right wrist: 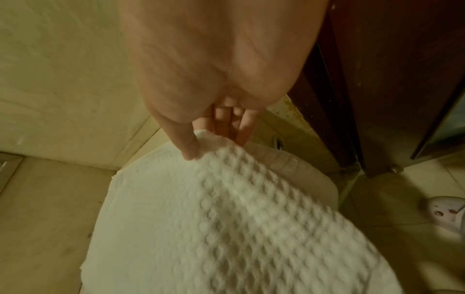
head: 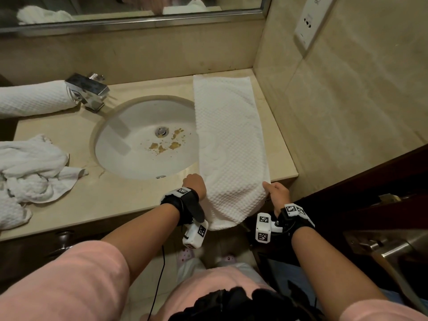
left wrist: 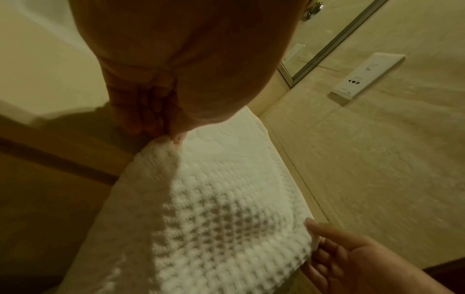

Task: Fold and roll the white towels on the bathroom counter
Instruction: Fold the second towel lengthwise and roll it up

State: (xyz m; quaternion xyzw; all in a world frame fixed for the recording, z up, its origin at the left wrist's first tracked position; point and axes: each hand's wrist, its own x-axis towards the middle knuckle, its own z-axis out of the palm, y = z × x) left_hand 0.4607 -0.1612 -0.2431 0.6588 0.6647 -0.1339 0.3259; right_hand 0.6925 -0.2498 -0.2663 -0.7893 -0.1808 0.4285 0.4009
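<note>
Both hands grip the folded waffle towel (head: 228, 144) at the surface's (head: 129, 200) front edge: left hand (head: 195, 184) pinches its left side, right hand (head: 278, 193) apparently pinches its right. Towel runs to the back right corner, near end overhanging. Rolled towel (head: 32, 99) at back left.

Both forearms extended from the lower frame toward centre, pink sleeves at the lower corners, each wrist strapped with a black band and white marker block. The left hand (head: 194, 185) pinched cloth between curled fingers and thumb; the right hand (head: 278, 193) pinched likewise, thumb on top.
</note>
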